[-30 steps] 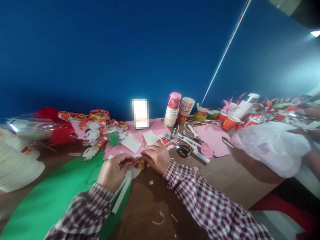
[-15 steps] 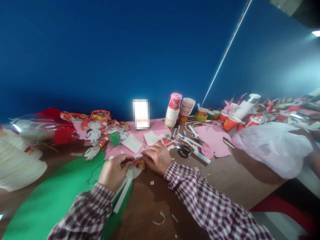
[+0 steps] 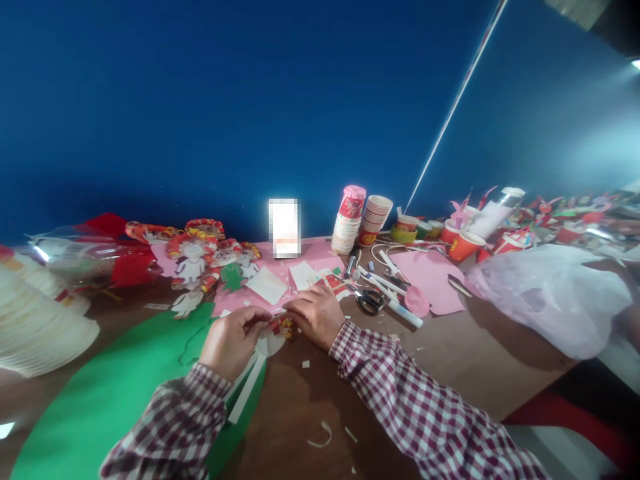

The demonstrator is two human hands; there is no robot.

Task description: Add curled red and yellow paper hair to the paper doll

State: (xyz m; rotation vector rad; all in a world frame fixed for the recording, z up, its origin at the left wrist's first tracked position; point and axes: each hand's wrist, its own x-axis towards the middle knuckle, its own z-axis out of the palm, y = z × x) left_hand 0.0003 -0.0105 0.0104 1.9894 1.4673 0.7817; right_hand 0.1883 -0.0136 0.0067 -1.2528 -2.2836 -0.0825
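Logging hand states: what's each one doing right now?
Left hand: closed, apparently pinching a colorful paper piece.
Right hand: fingers curled beside it; grip hidden, cannot tell.

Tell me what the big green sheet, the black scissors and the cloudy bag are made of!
Green sheet: maybe card or felt; it looks flat and matte. Black scissors: probably smooth plastic handles, slightly shiny; the rest is too blurred to judge. Cloudy bag: likely thin, soft-shiny plastic, since it's see-through and crinkled.

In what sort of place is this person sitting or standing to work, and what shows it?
Probably a craft workspace, perhaps a classroom or workshop: black-handled scissors lie beside pink paper, paper cups stand stacked near the blue wall, and cut-out figures are heaped on the left.
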